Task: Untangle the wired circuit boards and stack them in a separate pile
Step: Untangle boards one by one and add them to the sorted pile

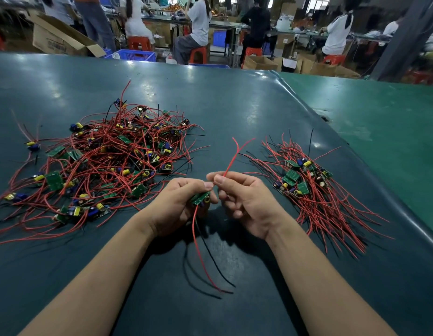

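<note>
I judge the work is less than half done. My left hand [179,204] grips one circuit board [200,198], and my right hand [242,197] pinches its red wire [231,161] just beside it, both above the table [234,103]. Left of this board lies the big tangled heap [101,161], clearly the larger. Right of it, the sorted pile [305,183] is small, its wires lying parallel.

On the bench [234,98]: tangled heap [101,163] at left, sorted pile [305,185] at right, well apart. Between them, nearer the wearer, left hand [179,204] and right hand [244,200] meet at one board [200,198]; its wires [203,251] apparently trail onto the bench
</note>
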Demonstrator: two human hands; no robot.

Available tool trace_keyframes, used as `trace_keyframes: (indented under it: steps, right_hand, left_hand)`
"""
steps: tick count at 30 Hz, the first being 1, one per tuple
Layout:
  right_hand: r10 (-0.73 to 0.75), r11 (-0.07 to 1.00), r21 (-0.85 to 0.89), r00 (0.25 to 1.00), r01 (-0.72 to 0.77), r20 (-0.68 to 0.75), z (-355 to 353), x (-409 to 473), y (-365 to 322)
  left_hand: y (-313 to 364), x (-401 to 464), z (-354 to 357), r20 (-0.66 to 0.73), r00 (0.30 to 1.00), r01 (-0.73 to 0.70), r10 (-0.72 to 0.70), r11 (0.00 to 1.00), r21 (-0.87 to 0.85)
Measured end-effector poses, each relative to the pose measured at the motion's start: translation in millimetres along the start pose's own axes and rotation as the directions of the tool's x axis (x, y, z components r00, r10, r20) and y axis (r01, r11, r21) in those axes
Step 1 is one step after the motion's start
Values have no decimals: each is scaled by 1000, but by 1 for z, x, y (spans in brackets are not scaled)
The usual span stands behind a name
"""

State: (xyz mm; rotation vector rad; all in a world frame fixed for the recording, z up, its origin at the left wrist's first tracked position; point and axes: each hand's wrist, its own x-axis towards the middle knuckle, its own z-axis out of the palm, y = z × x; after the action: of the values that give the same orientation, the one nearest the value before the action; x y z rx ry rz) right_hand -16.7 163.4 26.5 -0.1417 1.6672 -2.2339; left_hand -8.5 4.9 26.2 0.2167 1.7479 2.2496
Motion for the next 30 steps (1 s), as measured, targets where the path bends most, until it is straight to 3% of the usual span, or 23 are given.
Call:
trace_keyframes:
  steps: [12,25,30]
  right_hand:
    - [-272,959,-148,931,242,-243,3,9,7]
    - [-366,922,-246,881,299,-301,-10,14,4]
    - [-374,928,-178,823,329,-427,-18,15,-3]
  left_hand:
    - [3,-3,3,37,999,-5,4,999,33]
    - [0,-2,-1,88,996,-13,2,992,126]
    - [0,-4,-3,104,995,-11,-7,986,169]
